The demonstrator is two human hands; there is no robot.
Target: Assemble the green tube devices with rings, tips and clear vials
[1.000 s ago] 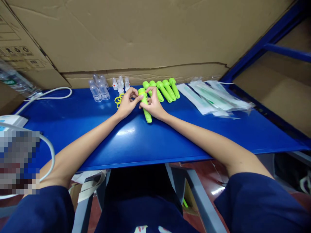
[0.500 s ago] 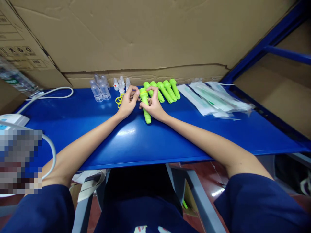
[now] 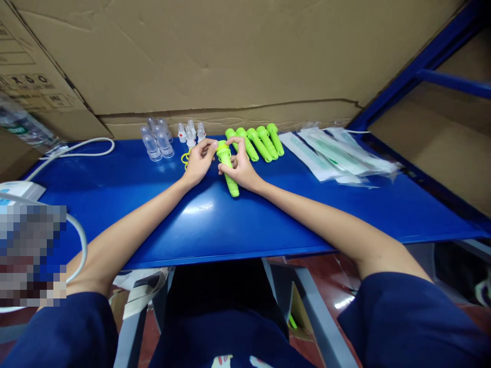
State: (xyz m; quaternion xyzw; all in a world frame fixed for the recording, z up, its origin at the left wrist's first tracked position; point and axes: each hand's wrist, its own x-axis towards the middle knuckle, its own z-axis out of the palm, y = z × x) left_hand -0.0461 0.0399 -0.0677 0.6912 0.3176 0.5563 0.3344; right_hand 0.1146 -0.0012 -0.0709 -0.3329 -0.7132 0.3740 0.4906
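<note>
Head view: at our 12 o'clock, our right hand (image 3: 242,166) clamps the green tube (image 3: 225,157), presumably to steady it, our left hand (image 3: 197,166) at its yellow ring (image 3: 222,147), grip unclear, spare rings (image 3: 185,157) at the tube's 10 o'clock, likely for easy reach.

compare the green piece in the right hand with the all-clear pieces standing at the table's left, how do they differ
The green piece is opaque green; the clear pieces are see-through. The green piece is held tilted in the right hand; the clear pieces stand upright on the blue table. The green piece looks longer than each of the clear pieces. Both look like plastic.
</note>
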